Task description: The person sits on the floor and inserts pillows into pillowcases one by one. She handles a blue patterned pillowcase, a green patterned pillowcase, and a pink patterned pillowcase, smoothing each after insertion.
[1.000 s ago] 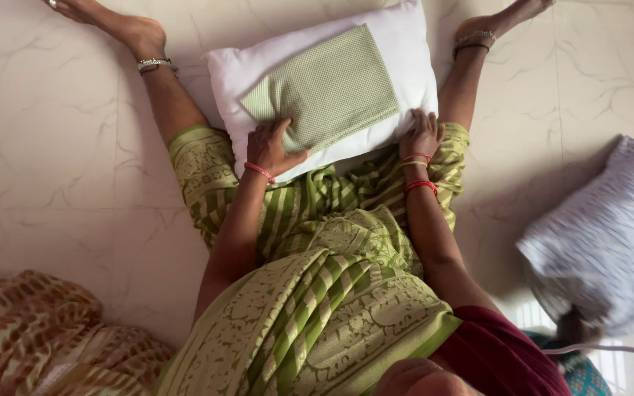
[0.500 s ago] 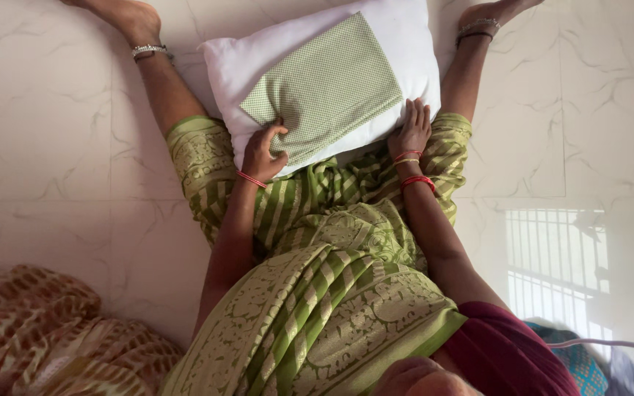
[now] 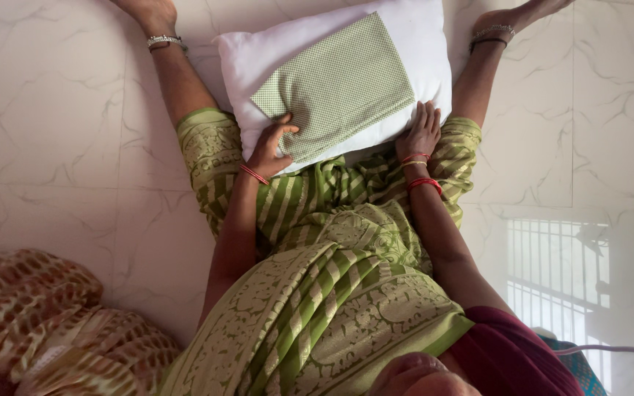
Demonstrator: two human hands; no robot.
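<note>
Pillow's [image 3: 420,51] top edge out of frame

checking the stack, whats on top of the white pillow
A folded green checked cloth lies on the white pillow, with the left hand and right hand at its near edge. Anything beneath is hidden.

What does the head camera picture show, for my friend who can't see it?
A person sits on a pale marble floor with legs spread, both hands on a white pillow topped by a folded green checked cloth. The left hand touches the cloth's near corner; the right hand rests flat on the pillow's edge.
</note>
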